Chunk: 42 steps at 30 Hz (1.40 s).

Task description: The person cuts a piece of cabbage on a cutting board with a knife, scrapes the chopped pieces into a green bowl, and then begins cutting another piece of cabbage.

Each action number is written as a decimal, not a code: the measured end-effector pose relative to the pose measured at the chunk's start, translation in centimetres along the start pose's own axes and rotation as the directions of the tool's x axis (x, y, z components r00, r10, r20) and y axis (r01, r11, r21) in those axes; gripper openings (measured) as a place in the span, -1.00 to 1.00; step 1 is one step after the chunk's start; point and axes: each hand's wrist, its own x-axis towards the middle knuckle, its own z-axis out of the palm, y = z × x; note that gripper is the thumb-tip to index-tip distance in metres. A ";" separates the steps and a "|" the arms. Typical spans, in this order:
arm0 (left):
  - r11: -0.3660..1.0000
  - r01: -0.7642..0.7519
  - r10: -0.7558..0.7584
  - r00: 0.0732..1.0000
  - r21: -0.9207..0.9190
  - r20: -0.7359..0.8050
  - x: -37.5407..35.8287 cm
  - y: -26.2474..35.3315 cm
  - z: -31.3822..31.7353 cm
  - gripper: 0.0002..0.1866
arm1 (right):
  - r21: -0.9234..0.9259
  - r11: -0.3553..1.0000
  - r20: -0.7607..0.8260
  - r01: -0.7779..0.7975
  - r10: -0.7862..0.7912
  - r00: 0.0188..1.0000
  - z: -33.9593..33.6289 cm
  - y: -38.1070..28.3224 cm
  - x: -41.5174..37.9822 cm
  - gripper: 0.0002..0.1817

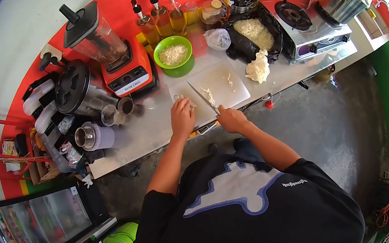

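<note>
My right hand [231, 118] is closed round the handle of a knife [202, 96], whose blade points up and left over a white cutting board [236, 94]. At the board's left edge my left hand [183, 117] has its fingers curled down onto a pale piece of food [192, 104], mostly hidden beneath them. Thin pale shreds [209, 97] lie along the blade, and a few more shreds [229, 80] are farther right. Behind the board stands a green bowl [178, 68] holding chopped pale food. A pale, lumpy mass [258, 67] rests just right of the board.
A black plastic bag [244, 52] with pale shreds lies open at the back right, beside a gas stove [316, 38]. On the left are a red blender [128, 73] and metal cups [86, 137]. Pump bottles [162, 21] line the wall behind the steel counter [150, 133].
</note>
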 end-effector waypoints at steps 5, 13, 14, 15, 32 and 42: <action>0.991 0.103 -0.106 0.994 0.088 0.032 -0.3 -0.4 0.7 -0.70 | -0.009 0.998 0.033 -0.066 0.066 0.997 -0.5 1.9 -1.0 -0.61; 0.994 0.045 -0.052 0.996 0.101 0.070 0.2 1.6 1.1 -0.75 | 0.005 0.994 -0.063 -0.109 0.109 0.992 -1.5 3.7 -0.3 -0.62; 0.994 0.045 -0.052 0.996 0.096 0.068 0.4 2.3 1.1 -0.75 | 0.028 0.996 -0.073 -0.084 0.086 0.994 -1.7 3.6 -0.1 -0.63; 0.997 0.009 -0.015 0.996 0.072 0.088 0.4 2.8 1.2 -0.74 | 0.053 0.997 -0.086 -0.062 0.066 0.994 -1.8 3.7 -0.1 -0.63; 0.974 0.074 -0.023 0.973 -0.214 0.230 2.2 2.6 2.9 -0.67 | 0.380 0.923 -0.125 0.065 -0.018 0.992 -2.8 8.1 -0.5 -0.70; 0.982 0.012 0.022 0.984 -0.191 0.175 2.7 4.2 4.3 -0.70 | 0.448 0.894 -0.218 -0.012 0.123 0.968 -3.0 9.5 -1.4 -0.71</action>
